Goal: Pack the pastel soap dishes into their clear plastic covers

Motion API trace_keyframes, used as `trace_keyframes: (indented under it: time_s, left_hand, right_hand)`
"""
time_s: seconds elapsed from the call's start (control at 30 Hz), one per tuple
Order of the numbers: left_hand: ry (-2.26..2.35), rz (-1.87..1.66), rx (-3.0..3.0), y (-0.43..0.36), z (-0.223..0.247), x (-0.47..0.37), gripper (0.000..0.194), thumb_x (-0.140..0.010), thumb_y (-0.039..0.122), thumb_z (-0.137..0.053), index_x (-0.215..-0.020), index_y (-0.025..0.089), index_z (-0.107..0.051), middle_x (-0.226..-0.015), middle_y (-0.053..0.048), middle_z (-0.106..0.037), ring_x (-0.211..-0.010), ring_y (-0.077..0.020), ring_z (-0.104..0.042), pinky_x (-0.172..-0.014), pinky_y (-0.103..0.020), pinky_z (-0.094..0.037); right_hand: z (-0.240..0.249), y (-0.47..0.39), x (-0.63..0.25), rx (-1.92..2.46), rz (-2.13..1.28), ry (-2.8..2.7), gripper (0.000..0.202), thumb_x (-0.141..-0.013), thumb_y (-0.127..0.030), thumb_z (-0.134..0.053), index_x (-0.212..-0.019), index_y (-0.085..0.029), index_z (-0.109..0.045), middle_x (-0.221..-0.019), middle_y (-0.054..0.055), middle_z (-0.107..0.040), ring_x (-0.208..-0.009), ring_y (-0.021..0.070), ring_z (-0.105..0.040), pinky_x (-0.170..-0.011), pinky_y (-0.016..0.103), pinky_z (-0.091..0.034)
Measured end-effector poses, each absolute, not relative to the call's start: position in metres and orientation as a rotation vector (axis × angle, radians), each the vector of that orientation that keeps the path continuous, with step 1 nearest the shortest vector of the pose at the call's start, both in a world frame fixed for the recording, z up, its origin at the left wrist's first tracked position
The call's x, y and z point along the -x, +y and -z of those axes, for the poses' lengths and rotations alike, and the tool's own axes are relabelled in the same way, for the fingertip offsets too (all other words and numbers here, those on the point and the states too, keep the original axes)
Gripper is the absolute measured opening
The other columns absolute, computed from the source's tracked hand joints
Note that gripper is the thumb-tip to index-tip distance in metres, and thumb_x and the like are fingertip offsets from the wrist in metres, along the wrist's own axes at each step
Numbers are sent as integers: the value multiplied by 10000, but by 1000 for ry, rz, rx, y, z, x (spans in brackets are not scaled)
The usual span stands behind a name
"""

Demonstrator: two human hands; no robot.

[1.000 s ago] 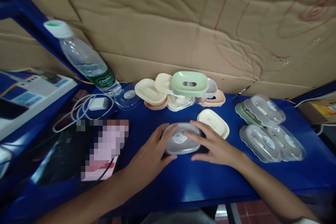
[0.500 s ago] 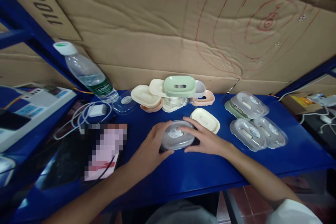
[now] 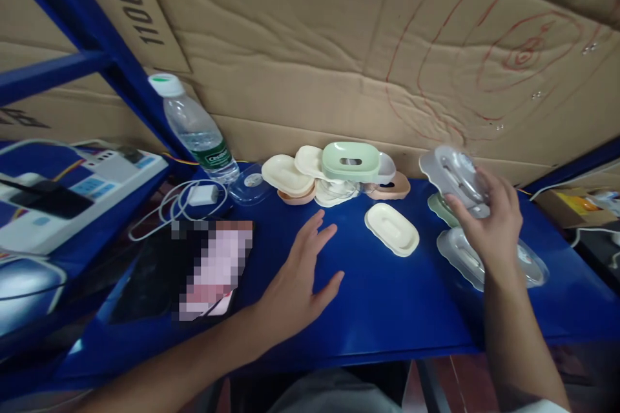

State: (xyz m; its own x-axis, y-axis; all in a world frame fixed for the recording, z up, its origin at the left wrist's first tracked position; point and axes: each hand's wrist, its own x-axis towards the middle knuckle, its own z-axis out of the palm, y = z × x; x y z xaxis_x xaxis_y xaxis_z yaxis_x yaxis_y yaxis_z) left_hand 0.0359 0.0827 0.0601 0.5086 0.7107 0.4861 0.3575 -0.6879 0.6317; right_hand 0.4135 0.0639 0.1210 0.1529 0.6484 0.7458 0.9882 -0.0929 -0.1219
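Observation:
My right hand (image 3: 498, 216) grips a grey soap dish with a clear lid (image 3: 455, 177), thumb at its near side and fingers at its right. It is slightly tilted above a green soap dish (image 3: 442, 210), partly hidden beneath. More grey soap dishes under clear lids (image 3: 460, 255) lie just in front, partly covered by my wrist. My left hand (image 3: 303, 277) hovers over the blue table with fingers spread, holding nothing. Between the hands lies a cream soap dish part (image 3: 392, 229). Behind it is a pile of cream, peach and grey parts, with a green tray (image 3: 351, 160) on top.
A clear lid (image 3: 249, 188) lies beside a water bottle (image 3: 201, 135) at the back left. A white cable and charger (image 3: 202, 195), a phone (image 3: 217, 264) and a power strip (image 3: 97, 193) occupy the left. Cardboard (image 3: 290, 45) walls off the back; a small box (image 3: 564, 203) stands far right.
The lidded soap dish that both hands held in the middle has left that spot. My right hand has swung to the stack at right; my left hand has let go and opened.

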Motion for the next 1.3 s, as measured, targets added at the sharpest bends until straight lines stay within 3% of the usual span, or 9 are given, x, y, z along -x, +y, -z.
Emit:
trace_keyframes:
  time_s: [0.2, 0.43, 0.63, 0.87, 0.93, 1.03, 1.13, 1.2, 1.3]
  left_hand:
    - [1146, -934, -2519, 102, -49, -35, 694, -1004, 242, -638, -1617, 242, -311, -1696, -225, -344, -1519, -404, -476, -1156, -606, -522]
    - [1280, -701, -2698, 112, -49, -41, 691, -1021, 320, -616, -1633, 181, -328, -1637, -239, -457, -1481, -424, -510, -1138, -600, -508]
    - [1397, -609, -2806, 116, -58, -55, 670, -1012, 296, -601, -1628, 132, -392, -1659, -278, -429, -1521, -438, -460, -1193, -618, -427]
    - [1540, -683, -2800, 134, -64, -71, 633, -1043, 274, -539, -1643, 134, -393, -1704, -280, -364, -1587, -443, -368, -1235, -643, -347]
    - [1658, -691, -2748, 140, -63, -68, 627, -1055, 275, -512, -1650, 129, -380, -1686, -282, -396, -1580, -456, -373, -1232, -671, -331]
    - [1694, -628, -2717, 144, -60, -61, 618, -1059, 248, -483, -1654, 128, -368, -1564, -260, -554, -1498, -442, -489, -1212, -691, -341]
    - [1667, -609, -2716, 146, -57, -56, 617, -1052, 223, -495, -1649, 136, -367, -1488, -229, -613, -1402, -400, -579, -1186, -627, -407]
    - [1669, -609, -2712, 146, -57, -54, 619, -1047, 205, -507, -1646, 144, -364, -1474, -215, -621, -1378, -383, -595, -1163, -576, -449]
    - [1666, -570, -2702, 146, -56, -54, 624, -1045, 171, -503, -1649, 147, -345, -1407, -203, -657, -1308, -366, -642, -1094, -531, -512]
  right_hand:
    - [-95, 71, -390, 2170, 802, -1661, 579, -978, -557, -656, -1463, -242, -626, -1553, 210, -532, -1272, 428, -590, -984, 541, -514]
    - [-92, 72, -378, 2309, 818, -1587, 603, -990, -585, -614, -1489, -247, -575, -1538, 187, -546, -1179, 393, -591, -923, 469, -460]
    - [-91, 68, -386, 2329, 867, -1570, 599, -976, -585, -613, -1430, -195, -618, -1503, 225, -566, -1126, 398, -585, -902, 478, -420]
    - [-80, 69, -379, 2310, 795, -1707, 643, -995, -557, -583, -1465, -119, -609, -1489, 321, -580, -1066, 442, -641, -846, 552, -474]
    - [-77, 67, -380, 2355, 742, -1722, 656, -992, -531, -602, -1502, -118, -587, -1488, 323, -586, -1057, 442, -665, -850, 560, -488]
    - [-75, 65, -381, 2353, 754, -1743, 630, -1008, -491, -587, -1512, -113, -584, -1479, 314, -600, -1071, 451, -683, -870, 580, -502]
    - [-80, 64, -378, 2231, 870, -1760, 593, -1040, -461, -545, -1509, -100, -579, -1521, 301, -573, -1295, 503, -591, -1000, 644, -461]
    - [-86, 64, -372, 2086, 886, -1812, 557, -1061, -429, -526, -1520, -115, -563, -1561, 264, -553, -1413, 472, -516, -1087, 621, -421]
    - [-91, 63, -355, 1843, 764, -1990, 457, -1082, -388, -517, -1465, -156, -608, -1483, 189, -643, -1348, 373, -590, -1075, 508, -444]
